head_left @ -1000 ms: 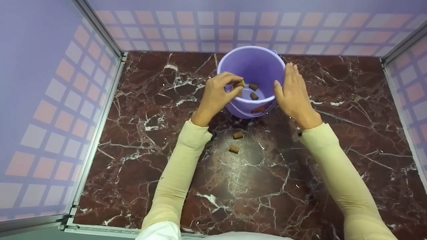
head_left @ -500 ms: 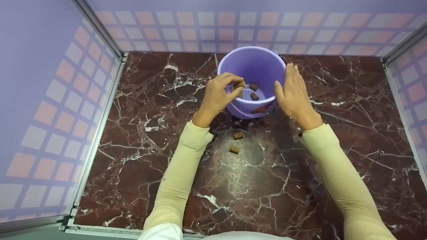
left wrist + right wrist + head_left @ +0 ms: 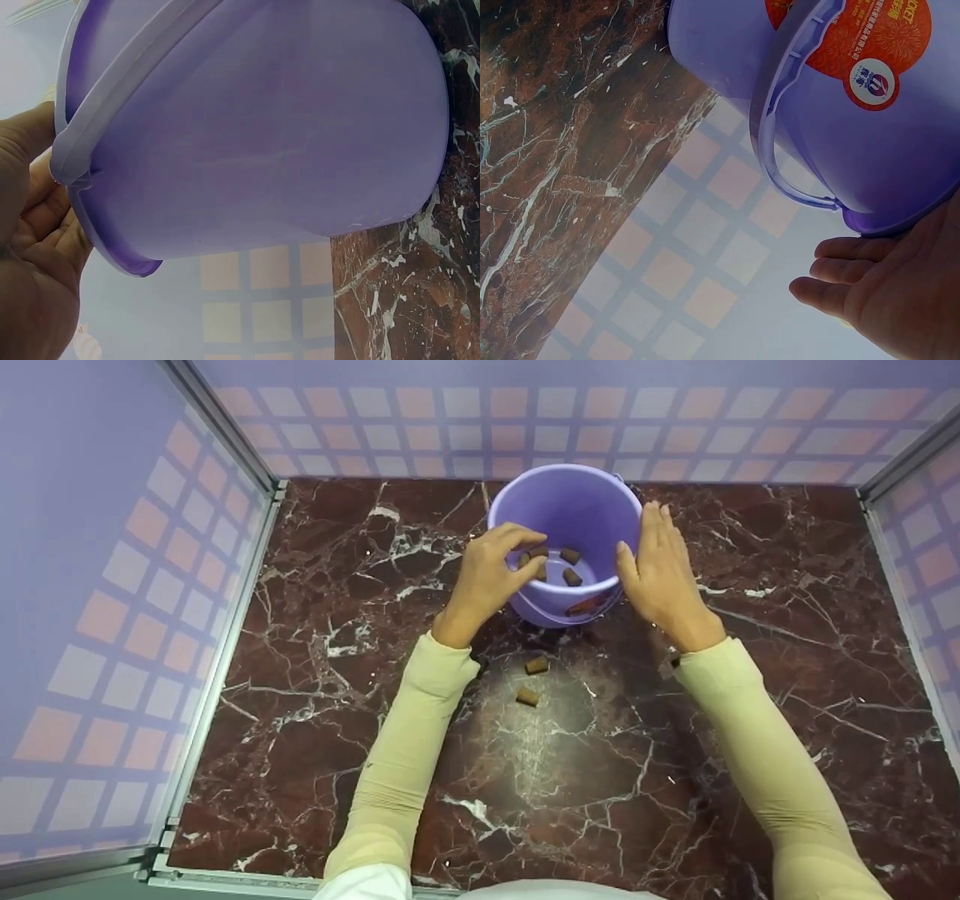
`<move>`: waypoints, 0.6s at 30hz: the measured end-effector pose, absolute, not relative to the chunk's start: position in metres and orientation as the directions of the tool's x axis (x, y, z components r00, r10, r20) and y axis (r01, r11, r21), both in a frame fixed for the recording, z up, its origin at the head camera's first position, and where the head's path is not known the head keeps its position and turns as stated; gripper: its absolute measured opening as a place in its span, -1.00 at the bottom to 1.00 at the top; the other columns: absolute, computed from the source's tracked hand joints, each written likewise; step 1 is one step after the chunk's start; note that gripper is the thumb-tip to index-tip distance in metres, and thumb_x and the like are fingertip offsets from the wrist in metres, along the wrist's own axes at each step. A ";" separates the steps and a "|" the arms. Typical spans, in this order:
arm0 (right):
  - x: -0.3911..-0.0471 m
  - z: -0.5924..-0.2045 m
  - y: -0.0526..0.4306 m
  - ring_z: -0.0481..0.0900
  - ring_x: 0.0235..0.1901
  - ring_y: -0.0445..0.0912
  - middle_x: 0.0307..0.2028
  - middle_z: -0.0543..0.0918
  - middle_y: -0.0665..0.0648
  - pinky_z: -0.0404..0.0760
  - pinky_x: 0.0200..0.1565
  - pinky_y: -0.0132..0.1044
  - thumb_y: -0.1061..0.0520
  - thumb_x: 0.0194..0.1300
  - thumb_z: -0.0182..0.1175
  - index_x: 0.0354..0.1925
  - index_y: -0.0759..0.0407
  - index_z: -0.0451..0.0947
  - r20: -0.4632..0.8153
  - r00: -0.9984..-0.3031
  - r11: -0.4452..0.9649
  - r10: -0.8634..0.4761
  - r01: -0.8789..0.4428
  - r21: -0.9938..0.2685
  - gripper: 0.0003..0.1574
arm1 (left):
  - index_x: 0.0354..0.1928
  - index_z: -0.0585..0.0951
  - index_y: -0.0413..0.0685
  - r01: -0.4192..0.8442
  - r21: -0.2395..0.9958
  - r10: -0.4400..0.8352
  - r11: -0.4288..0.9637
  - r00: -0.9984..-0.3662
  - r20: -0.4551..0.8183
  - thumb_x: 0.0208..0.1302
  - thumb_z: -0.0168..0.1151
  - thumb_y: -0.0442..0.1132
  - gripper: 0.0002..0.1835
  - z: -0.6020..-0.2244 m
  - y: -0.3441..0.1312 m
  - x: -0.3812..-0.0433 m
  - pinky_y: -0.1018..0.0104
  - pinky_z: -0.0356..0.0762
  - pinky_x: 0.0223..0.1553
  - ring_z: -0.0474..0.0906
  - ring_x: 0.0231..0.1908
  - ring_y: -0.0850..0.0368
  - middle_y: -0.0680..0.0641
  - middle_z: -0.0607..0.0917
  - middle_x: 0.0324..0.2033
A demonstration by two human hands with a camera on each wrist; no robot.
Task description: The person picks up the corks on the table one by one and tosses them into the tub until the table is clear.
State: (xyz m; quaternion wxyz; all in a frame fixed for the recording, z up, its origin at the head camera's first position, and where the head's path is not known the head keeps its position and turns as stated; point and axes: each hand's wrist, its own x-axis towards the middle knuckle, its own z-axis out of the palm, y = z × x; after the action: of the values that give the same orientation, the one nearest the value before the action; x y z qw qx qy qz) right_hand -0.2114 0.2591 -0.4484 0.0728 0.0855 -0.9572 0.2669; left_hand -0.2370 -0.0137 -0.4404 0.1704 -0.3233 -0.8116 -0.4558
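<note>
A purple bucket (image 3: 570, 510) stands upright near the back wall, with several short brown corks (image 3: 572, 577) on its floor. My left hand (image 3: 484, 577) reaches over its left rim, the thumb and fingertips parted above the corks with nothing between them. In the left wrist view, that hand (image 3: 45, 247) is right at the rim beside the handle joint. My right hand (image 3: 664, 570) lies along the right side of the rim, fingers straight. The right wrist view shows the right hand's (image 3: 900, 292) extended fingers next to the rim.
Two more corks, a nearer one (image 3: 527, 697) and a farther one (image 3: 536, 665), lie on the dark red marbled tabletop (image 3: 570, 795) in front of the bucket. The bucket's handle (image 3: 769, 112) hangs down over a red label (image 3: 885, 34). Checked panels (image 3: 450, 427) enclose the back and sides.
The cork pinched in my left hand has been let go and dropped into the bucket. Both hands stay in about the same place.
</note>
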 end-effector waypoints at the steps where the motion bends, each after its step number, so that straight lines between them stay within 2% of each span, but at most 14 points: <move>1: -0.211 -0.448 0.259 -0.20 0.64 0.32 0.61 -0.05 0.54 -0.28 0.63 0.03 -0.14 0.68 -0.23 0.61 0.58 -0.16 0.184 -0.975 0.843 -0.124 -0.202 -0.499 -0.03 | -0.03 0.77 -0.33 0.681 0.630 0.368 0.375 -0.733 0.572 0.27 0.51 -0.40 -0.74 -0.441 -0.014 -0.237 0.39 0.58 0.10 0.74 -0.07 -0.10 -0.19 0.81 -0.09; 6: -0.211 -0.449 0.259 -0.21 0.65 0.30 0.62 -0.05 0.52 -0.28 0.63 0.02 -0.16 0.67 -0.24 0.62 0.55 -0.17 0.176 -0.977 0.844 -0.117 -0.191 -0.501 -0.02 | -0.03 0.78 -0.31 0.687 0.621 0.368 0.377 -0.726 0.581 0.28 0.51 -0.38 -0.75 -0.441 -0.014 -0.237 0.38 0.57 0.15 0.73 -0.04 -0.06 -0.17 0.81 -0.09; 12: -0.212 -0.449 0.259 -0.20 0.64 0.31 0.62 -0.05 0.51 -0.27 0.63 0.03 -0.16 0.68 -0.24 0.62 0.55 -0.16 0.178 -0.977 0.846 -0.117 -0.192 -0.498 -0.03 | -0.04 0.78 -0.33 0.697 0.623 0.377 0.356 -0.717 0.586 0.27 0.51 -0.39 -0.75 -0.441 -0.015 -0.237 0.32 0.61 0.10 0.73 -0.08 -0.09 -0.19 0.81 -0.10; 15: -0.212 -0.448 0.259 -0.20 0.65 0.30 0.63 -0.04 0.51 -0.27 0.63 0.02 -0.16 0.68 -0.24 0.62 0.55 -0.16 0.175 -0.978 0.847 -0.116 -0.189 -0.496 -0.03 | -0.04 0.77 -0.35 0.705 0.625 0.389 0.336 -0.708 0.589 0.27 0.52 -0.39 -0.75 -0.440 -0.016 -0.236 0.19 0.68 0.03 0.72 -0.13 -0.09 -0.20 0.80 -0.10; 18: -0.211 -0.448 0.259 -0.19 0.65 0.29 0.62 -0.04 0.51 -0.25 0.63 0.04 -0.16 0.68 -0.24 0.62 0.55 -0.16 0.176 -0.978 0.848 -0.114 -0.188 -0.496 -0.03 | -0.03 0.77 -0.34 0.713 0.619 0.398 0.329 -0.700 0.593 0.28 0.52 -0.37 -0.74 -0.439 -0.017 -0.235 0.16 0.69 -0.06 0.70 -0.20 -0.04 -0.19 0.80 -0.10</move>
State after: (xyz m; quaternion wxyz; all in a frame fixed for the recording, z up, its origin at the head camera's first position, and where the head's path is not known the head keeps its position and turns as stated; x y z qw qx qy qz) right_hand -0.2111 0.2587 -0.4480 0.0701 0.0787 -0.9587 0.2643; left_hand -0.2347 -0.0172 -0.4394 0.1698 -0.3484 -0.7973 -0.4627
